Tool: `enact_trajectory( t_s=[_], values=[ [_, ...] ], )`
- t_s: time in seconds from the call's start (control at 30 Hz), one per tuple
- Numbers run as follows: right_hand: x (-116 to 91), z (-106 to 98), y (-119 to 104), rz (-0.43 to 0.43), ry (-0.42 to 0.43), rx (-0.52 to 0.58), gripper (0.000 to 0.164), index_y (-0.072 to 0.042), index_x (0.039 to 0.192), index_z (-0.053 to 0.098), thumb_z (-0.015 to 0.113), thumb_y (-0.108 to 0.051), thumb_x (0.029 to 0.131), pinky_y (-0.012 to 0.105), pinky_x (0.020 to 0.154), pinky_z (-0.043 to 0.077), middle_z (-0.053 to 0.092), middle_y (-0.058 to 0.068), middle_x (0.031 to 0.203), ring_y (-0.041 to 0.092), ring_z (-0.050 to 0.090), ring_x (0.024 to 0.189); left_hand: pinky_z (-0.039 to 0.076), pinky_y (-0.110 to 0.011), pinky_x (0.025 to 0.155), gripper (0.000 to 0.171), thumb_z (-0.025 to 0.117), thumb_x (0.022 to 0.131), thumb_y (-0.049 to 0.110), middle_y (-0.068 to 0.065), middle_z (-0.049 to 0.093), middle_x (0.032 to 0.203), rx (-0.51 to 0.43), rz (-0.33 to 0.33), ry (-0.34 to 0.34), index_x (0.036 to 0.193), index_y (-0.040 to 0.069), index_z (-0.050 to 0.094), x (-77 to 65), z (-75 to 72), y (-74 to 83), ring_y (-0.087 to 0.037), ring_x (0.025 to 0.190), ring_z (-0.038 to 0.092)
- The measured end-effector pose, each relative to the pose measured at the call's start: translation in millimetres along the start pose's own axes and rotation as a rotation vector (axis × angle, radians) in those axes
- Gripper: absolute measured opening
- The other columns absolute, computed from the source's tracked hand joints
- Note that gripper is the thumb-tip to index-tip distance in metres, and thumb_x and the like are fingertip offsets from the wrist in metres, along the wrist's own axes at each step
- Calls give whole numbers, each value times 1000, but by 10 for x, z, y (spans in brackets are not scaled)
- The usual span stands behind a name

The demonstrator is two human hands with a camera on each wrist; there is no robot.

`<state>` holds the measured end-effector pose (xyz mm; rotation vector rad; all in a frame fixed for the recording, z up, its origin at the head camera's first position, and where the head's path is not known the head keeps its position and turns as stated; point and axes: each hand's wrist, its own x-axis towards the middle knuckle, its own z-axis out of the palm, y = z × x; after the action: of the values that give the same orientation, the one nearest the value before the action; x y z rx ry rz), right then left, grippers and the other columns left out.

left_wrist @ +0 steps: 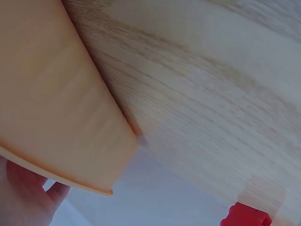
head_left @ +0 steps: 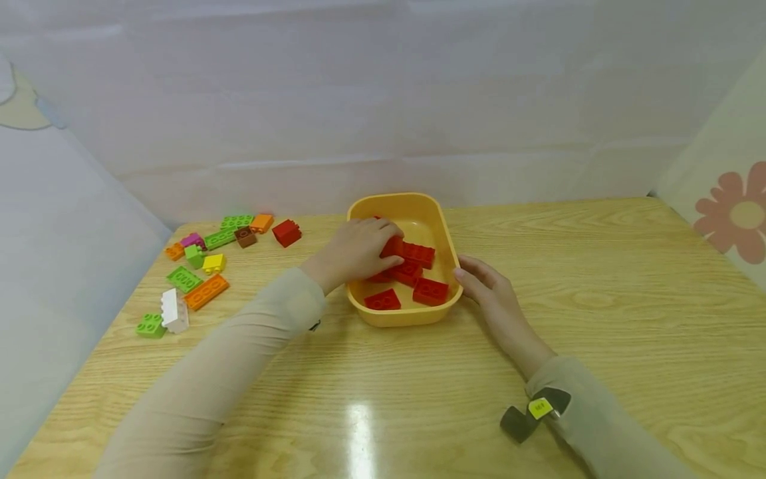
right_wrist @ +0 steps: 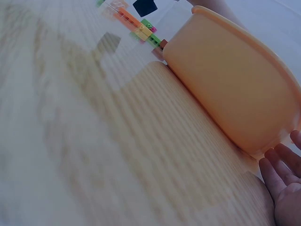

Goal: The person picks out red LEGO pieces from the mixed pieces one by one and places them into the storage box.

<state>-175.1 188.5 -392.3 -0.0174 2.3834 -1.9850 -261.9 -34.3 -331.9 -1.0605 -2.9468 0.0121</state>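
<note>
A yellow-orange plastic bin (head_left: 403, 318) stands on the table with several red toy bricks inside, among them one red brick (head_left: 431, 291) near its front right corner. Over the bin's left side reaches my left hand (head_left: 362, 249), gripping a red brick (head_left: 391, 247) between fingers and thumb. Part of that brick is hidden by the hand. My right hand (head_left: 493, 293) touches the outside of the bin's right wall, its fingers (right_wrist: 277, 167) fairly straight. In the left wrist view the bin's outer wall (left_wrist: 61, 103) hides what the left hand (left_wrist: 23, 193) holds.
At the table's left lie several loose bricks, such as an orange brick (head_left: 206, 293), a white brick (head_left: 174, 311) and a yellow brick (head_left: 214, 263). A lone red brick (head_left: 287, 233) sits left of the bin. A white sheet (head_left: 383, 100) hangs behind the table (head_left: 598, 299).
</note>
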Motion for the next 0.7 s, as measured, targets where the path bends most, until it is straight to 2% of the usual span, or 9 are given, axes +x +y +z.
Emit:
enact_trajectory(
  t_s=[0.23,0.47,0.6,0.7],
  values=[
    [5,1,5,-4,8,1,62,-3,139,43,52,-43,92,3,80,46,47,15,143,21,48,122,44,-43,104,41,54,91,41,-3,64,123,-22,24,52,122,14,60,4,-29,-41,-23,114,53],
    [6,7,5,-6,7,7,63,-2,139,43,52,-43,92,3,80,47,47,16,143,24,47,123,47,-41,101,29,53,93,31,-3,67,116,-2,48,126,115,16,64,11,-51,-142,-22,109,58],
    [10,9,2,0,10,-1,63,-3,139,44,52,-44,91,4,81,46,48,14,142,18,48,121,47,-42,99,26,55,91,26,-5,68,115,6,41,188,113,15,65,7,-52,-233,-24,107,59],
    [12,7,0,6,14,-9,63,-4,139,44,53,-44,91,4,81,46,48,14,142,12,49,117,45,-42,101,27,56,91,24,-6,67,116,11,12,214,114,14,64,-4,-49,-315,-25,109,56]
  ],
)
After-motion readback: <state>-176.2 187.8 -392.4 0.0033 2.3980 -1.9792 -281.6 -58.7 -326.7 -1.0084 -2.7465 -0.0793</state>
